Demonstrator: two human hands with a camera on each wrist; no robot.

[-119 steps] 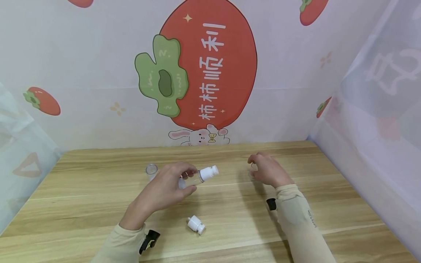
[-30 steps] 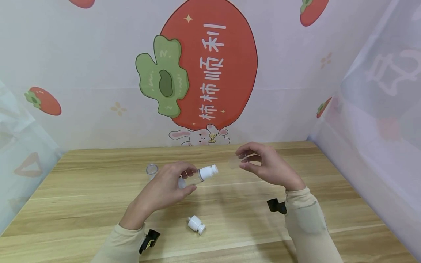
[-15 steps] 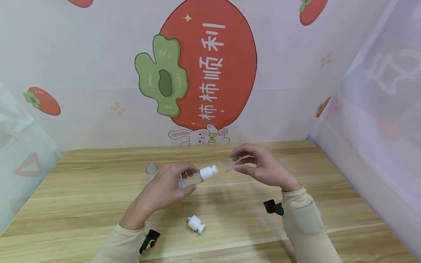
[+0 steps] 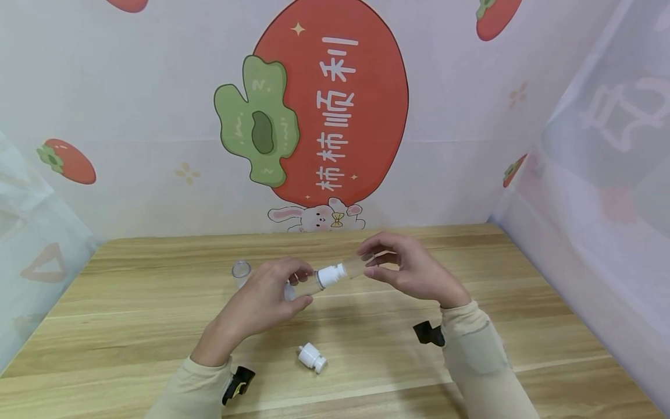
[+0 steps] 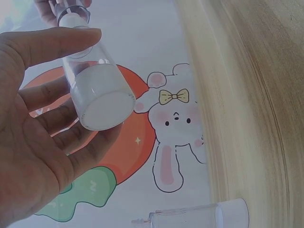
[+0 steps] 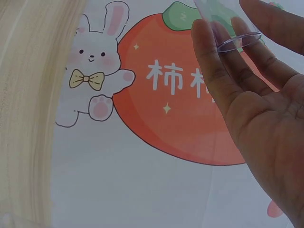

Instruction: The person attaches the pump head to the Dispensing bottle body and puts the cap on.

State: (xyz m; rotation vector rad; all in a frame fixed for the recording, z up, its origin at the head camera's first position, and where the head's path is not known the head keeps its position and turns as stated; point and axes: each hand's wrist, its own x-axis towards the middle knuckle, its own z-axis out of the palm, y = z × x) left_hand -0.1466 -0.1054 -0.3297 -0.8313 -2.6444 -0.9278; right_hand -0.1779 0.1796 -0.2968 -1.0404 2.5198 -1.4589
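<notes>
My left hand (image 4: 264, 297) grips a clear pump bottle (image 5: 99, 92) with a white bottom, tilted so that its white pump head (image 4: 331, 276) points right. In my right hand (image 4: 410, 270) a clear plastic cap (image 4: 356, 266) is pinched between thumb and fingertips. The cap's open end overlaps the tip of the pump head in the head view. From the right wrist, the cap's round clear end (image 6: 239, 42) shows between the fingers. A loose white pump head (image 4: 312, 358) lies on its side on the table, below and between the hands.
Another clear bottle (image 4: 241, 270) stands behind my left hand, partly hidden by it; the left wrist view shows this clear bottle (image 5: 190, 217) at its bottom edge. The wooden table (image 4: 157, 308) meets a printed sheet (image 4: 450, 116) at the back.
My right hand has lifted the clear cap from the table and moved it left, up to the pump head on the bottle. The left hand and bottle stay nearly still.
</notes>
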